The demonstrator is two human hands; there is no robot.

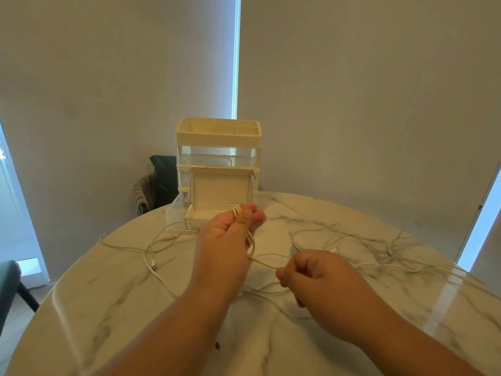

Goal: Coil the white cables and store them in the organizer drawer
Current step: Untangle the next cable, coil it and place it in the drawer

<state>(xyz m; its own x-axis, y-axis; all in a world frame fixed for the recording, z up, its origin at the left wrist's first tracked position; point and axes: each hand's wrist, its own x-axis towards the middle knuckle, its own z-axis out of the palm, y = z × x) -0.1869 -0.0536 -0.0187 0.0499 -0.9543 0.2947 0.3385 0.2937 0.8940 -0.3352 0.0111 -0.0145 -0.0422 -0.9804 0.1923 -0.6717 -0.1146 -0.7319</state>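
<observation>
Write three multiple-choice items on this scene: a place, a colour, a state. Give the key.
1. The organizer stands: A. at the far edge of the table; B. on the floor; C. on a shelf.
2. The loose cables are: A. black; B. white; C. red.
3. The held cable is: A. cut in two; B. stowed away; C. looped round fingers of the left hand.
Key: 1 A, it sits beyond both hands; 2 B, pale strands cross the marble; 3 C, loops cross the fingertips while the right hand pinches the strand.
</observation>
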